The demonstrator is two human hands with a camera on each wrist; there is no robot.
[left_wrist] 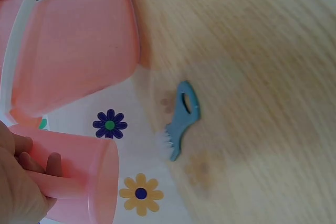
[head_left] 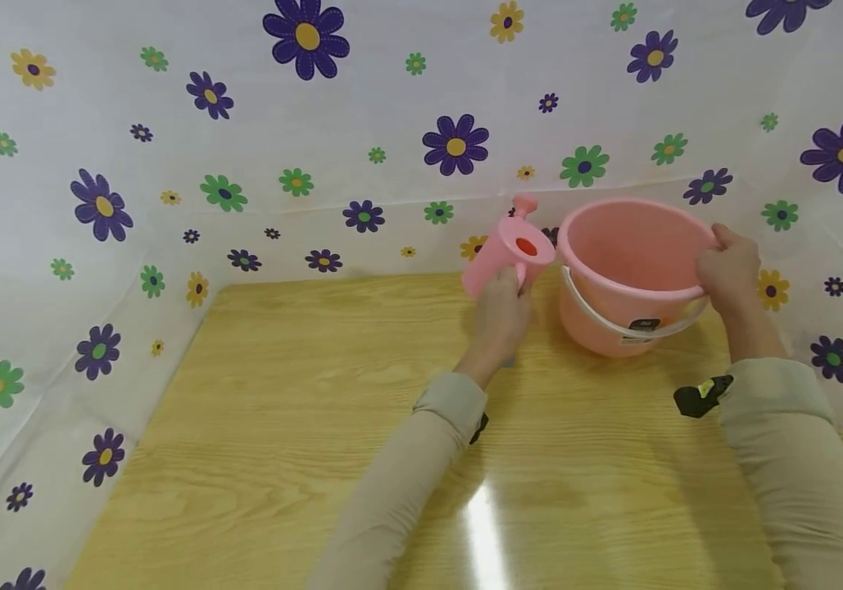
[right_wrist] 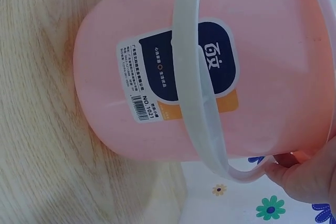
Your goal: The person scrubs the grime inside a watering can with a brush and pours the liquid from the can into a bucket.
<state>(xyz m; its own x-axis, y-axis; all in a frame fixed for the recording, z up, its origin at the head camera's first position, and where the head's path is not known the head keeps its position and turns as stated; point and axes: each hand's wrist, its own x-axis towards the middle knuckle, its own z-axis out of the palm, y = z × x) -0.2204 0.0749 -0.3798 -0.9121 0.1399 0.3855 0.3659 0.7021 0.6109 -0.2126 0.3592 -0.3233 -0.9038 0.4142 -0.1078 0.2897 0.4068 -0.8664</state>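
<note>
My left hand (head_left: 500, 315) grips the handle of a pink watering can (head_left: 491, 260) with its fingers curled round it. The can leans, spout toward the back cloth, and its red inside shows through the top opening. To its right is a pink bucket (head_left: 598, 319) with a white bail handle (left_wrist: 21, 40) hanging down its front. My right hand (head_left: 732, 266) pinches the bucket's rim on the right side. The bucket's label (right_wrist: 178, 72) faces the right wrist view. Whether the bucket's base touches the table cannot be told.
A blue-grey brush (left_wrist: 185, 114) with pale bristles lies on the wooden table (head_left: 281, 393), mostly hidden by my left hand in the head view. White flowered cloth (head_left: 392, 98) stands along the table's back and sides.
</note>
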